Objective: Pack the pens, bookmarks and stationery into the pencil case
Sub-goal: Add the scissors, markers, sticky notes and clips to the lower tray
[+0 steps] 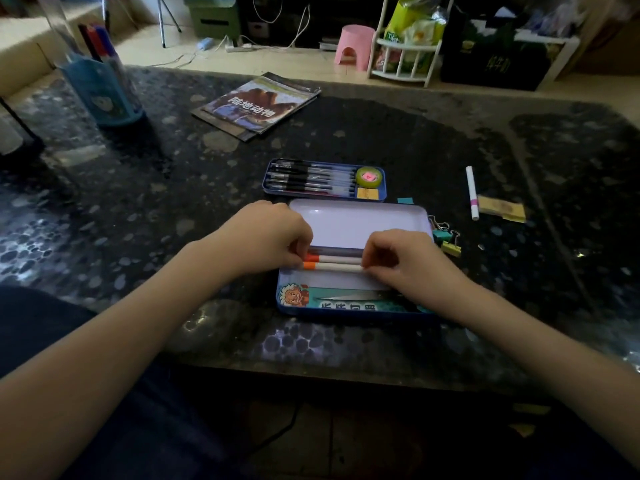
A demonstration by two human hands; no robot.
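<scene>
Two hands pinch one marker [332, 267] endwise: left hand [266, 237] on its orange cap, right hand [408, 261] on its tail. It lies crosswise in the case [353, 308], beside another marker. Fingertips hide both ends; scissors show partly under the right wrist.
</scene>
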